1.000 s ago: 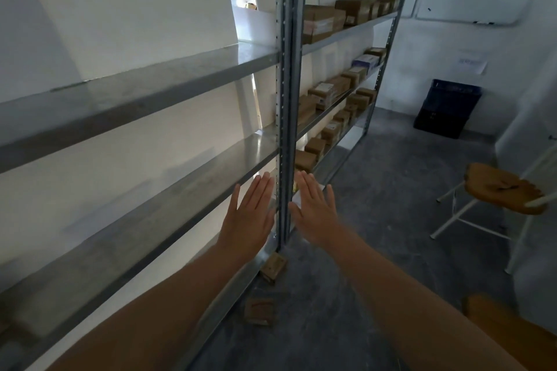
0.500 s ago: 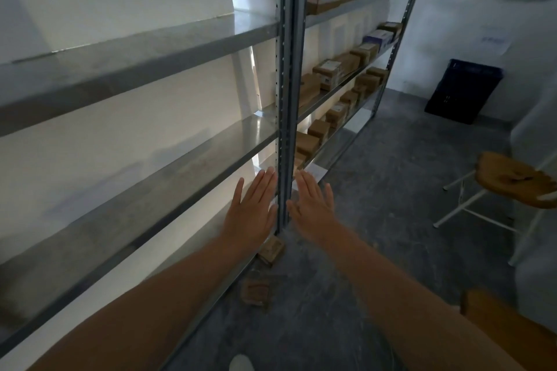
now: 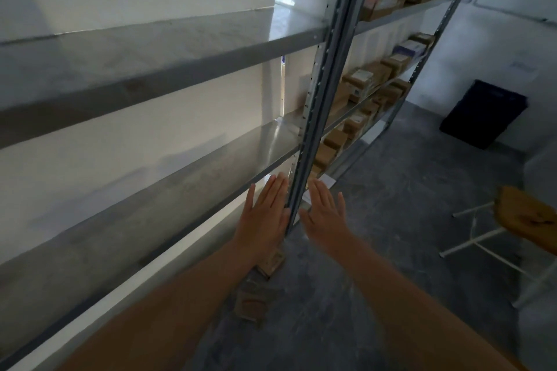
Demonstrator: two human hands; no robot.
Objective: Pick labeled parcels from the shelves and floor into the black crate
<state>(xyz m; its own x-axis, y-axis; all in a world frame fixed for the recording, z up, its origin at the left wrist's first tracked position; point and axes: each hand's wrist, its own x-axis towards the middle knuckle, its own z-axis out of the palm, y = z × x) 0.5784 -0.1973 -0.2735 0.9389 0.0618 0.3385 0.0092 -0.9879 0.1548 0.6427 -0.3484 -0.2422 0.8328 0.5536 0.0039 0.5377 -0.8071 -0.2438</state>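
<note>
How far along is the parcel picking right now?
Done: nothing I can confirm; the black plastic crate stands far off, contents hidden. In hand: nothing; left hand and right hand are flat and open. Left: small brown cardboard parcels on the grey floor, plus brown boxes on the far metal shelves.

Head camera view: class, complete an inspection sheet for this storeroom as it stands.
Surface: grey concrete floor; grey metal shelving.
Job's things: two small brown cardboard parcels on the floor beside the shelving upright; brown shelf parcels on far shelves; black plastic crate by far wall.
Clutter: nothing seen.
Hands: left hand and right hand flat, fingers straight, holding nothing.
Cables: nothing seen.
Surroundings: wooden-seated stool with white legs; white walls.
</note>
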